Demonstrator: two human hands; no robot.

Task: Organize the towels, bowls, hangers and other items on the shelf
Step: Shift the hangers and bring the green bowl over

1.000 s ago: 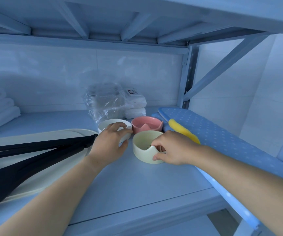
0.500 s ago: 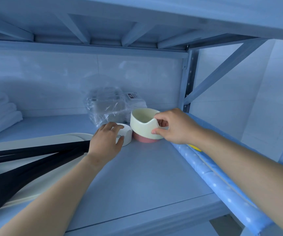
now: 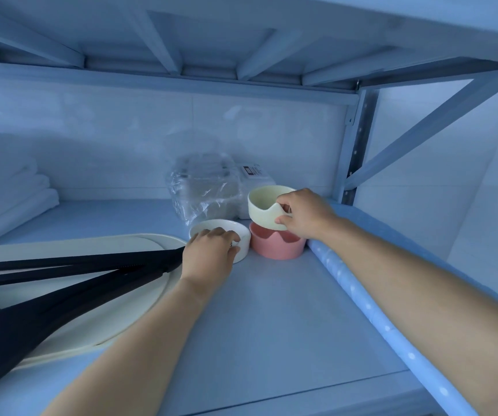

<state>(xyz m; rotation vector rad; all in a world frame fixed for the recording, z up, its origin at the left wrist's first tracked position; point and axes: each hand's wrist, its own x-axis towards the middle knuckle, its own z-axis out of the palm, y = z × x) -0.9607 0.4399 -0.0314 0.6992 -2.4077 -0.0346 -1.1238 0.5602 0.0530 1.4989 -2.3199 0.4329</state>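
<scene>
The right hand hides the cream bowl's near rim, its grip pinched on the notch; the bowl hangs tilted just above the pink bowl. The left hand covers the white bowl's front edge, fingers curled over the rim. Hangers run off the left edge, lying across a tray. Towels are cut off at far left. A crinkled plastic pack blurs what stands behind it. A dotted board lines the shelf's right side.

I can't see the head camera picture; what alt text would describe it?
A person's right hand holds a cream bowl just above a pink bowl on a blue shelf, while the left hand grips a white bowl beside it. Black hangers lie left, folded towels behind.
</scene>
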